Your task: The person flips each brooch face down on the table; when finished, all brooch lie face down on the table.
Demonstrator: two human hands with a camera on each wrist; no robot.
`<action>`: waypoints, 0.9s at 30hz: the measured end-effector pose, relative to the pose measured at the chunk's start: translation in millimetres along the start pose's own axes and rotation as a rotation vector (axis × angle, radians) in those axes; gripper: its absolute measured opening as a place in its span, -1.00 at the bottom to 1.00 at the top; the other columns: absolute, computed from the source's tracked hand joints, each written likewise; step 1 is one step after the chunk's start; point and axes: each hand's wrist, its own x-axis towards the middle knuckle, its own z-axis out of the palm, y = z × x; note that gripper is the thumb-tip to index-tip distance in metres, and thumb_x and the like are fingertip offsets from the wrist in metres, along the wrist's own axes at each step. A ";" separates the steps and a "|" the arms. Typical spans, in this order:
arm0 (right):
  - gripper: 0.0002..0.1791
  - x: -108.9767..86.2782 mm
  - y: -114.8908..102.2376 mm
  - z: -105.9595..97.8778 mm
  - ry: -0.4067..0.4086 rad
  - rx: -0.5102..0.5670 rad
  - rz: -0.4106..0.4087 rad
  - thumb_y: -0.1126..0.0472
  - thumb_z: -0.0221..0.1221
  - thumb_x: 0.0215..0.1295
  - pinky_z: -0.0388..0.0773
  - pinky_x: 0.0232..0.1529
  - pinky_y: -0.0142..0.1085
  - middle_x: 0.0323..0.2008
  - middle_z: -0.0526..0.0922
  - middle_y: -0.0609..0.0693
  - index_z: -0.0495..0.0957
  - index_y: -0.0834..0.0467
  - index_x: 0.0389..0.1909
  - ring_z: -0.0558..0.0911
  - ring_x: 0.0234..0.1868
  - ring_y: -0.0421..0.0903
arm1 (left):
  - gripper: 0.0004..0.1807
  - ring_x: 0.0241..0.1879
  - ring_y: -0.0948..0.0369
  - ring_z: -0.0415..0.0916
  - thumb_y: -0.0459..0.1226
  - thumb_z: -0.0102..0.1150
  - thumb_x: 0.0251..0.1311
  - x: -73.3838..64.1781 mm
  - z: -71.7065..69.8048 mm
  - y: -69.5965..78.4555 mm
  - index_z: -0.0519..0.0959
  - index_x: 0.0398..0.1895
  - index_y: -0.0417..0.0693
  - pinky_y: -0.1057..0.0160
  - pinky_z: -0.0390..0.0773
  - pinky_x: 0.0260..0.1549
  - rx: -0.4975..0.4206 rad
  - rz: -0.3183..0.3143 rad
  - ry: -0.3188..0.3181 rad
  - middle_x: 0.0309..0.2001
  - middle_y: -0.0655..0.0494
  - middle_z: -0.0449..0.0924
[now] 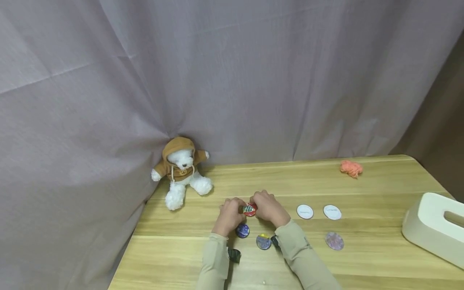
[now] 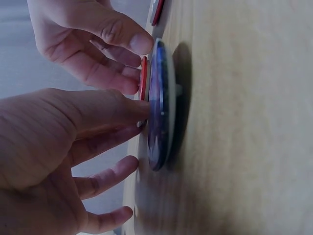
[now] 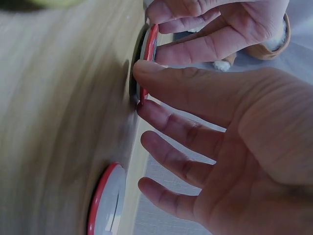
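Both hands meet over a round red badge (image 1: 249, 210) with a green and white picture, near the middle of the wooden table. My left hand (image 1: 229, 215) pinches its left edge between thumb and forefinger. At the opposite edge, the thumb and forefinger of my right hand (image 1: 268, 206) grip it, the other fingers spread apart in the right wrist view. That view shows the red badge (image 3: 149, 54) edge-on, close over the tabletop. Nearer the camera lies a dark blue badge (image 1: 242, 230), which partly hides the left thumb in the left wrist view. A grey-and-yellow badge (image 1: 263, 242) lies beside it.
Two white discs (image 1: 305, 212) and a pale purple disc (image 1: 334, 241) lie to the right. A teddy bear (image 1: 181, 174) in a brown hoodie sits at the back left. Coral yarn (image 1: 351, 168) lies at the back right, and a white tissue box (image 1: 431, 229) stands at the right edge.
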 end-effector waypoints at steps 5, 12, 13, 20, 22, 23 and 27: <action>-0.72 -2.4 -2.1 1.6 0.002 0.010 -0.009 0.55 0.38 -0.19 0.43 -0.26 0.03 -0.57 0.48 -0.10 0.58 0.11 -0.61 0.40 -0.42 -0.03 | -0.70 -0.15 -0.02 0.51 -0.46 0.48 -0.22 -0.8 2.6 -1.6 0.73 -0.29 -0.13 -0.11 0.36 -0.18 0.025 -0.012 -0.010 -0.21 0.07 0.72; -0.75 -2.1 -5.0 1.3 0.015 -0.011 0.002 0.52 0.39 -0.15 0.45 -0.23 0.06 -0.54 0.47 -0.06 0.56 0.14 -0.59 0.43 -0.40 -0.01 | -0.74 -0.12 -0.05 0.50 -0.44 0.49 -0.15 0.3 1.8 3.5 0.74 -0.29 -0.13 -0.18 0.40 -0.15 0.060 -0.021 -0.009 -0.21 0.05 0.72; -0.75 -2.4 -4.9 1.8 0.012 -0.015 0.007 0.52 0.39 -0.14 0.45 -0.23 0.06 -0.54 0.47 -0.06 0.56 0.15 -0.58 0.43 -0.40 0.00 | -0.74 -0.12 -0.05 0.50 -0.44 0.49 -0.15 -0.1 1.9 4.3 0.74 -0.30 -0.13 -0.19 0.40 -0.14 0.066 -0.025 -0.011 -0.22 0.05 0.72; -0.72 -4.1 -3.1 5.2 0.012 -0.047 0.012 0.57 0.33 -0.14 0.47 -0.24 0.06 -0.53 0.47 -0.06 0.54 0.16 -0.55 0.46 -0.40 0.00 | -0.72 -0.14 -0.09 0.51 -0.47 0.47 -0.21 -0.2 2.1 8.3 0.74 -0.33 -0.13 -0.21 0.40 -0.18 0.102 -0.023 -0.022 -0.26 0.04 0.71; -0.73 -3.7 -2.5 4.9 0.016 -0.042 0.009 0.56 0.35 -0.13 0.47 -0.25 0.03 -0.52 0.48 -0.05 0.54 0.16 -0.54 0.46 -0.41 0.00 | -0.72 -0.12 -0.10 0.51 -0.47 0.48 -0.20 0.6 1.2 8.6 0.74 -0.31 -0.12 -0.20 0.40 -0.18 0.099 -0.018 -0.022 -0.25 0.04 0.72; -0.74 -3.7 -2.2 4.5 0.018 -0.041 0.005 0.54 0.36 -0.12 0.46 -0.25 0.03 -0.52 0.49 -0.05 0.54 0.16 -0.54 0.46 -0.41 -0.01 | -0.73 -0.13 -0.10 0.52 -0.47 0.47 -0.19 1.0 0.6 8.4 0.74 -0.31 -0.12 -0.19 0.40 -0.19 0.099 -0.014 -0.020 -0.26 0.04 0.72; -0.75 -4.9 -0.3 2.4 -0.001 0.003 -0.004 0.52 0.39 -0.10 0.45 -0.25 -0.01 -0.51 0.54 -0.05 0.57 0.15 -0.53 0.46 -0.42 -0.04 | -0.78 -0.17 -0.04 0.56 -0.46 0.48 -0.11 0.8 -1.4 6.9 0.75 -0.33 -0.09 -0.14 0.38 -0.18 0.098 -0.013 -0.022 -0.31 0.08 0.73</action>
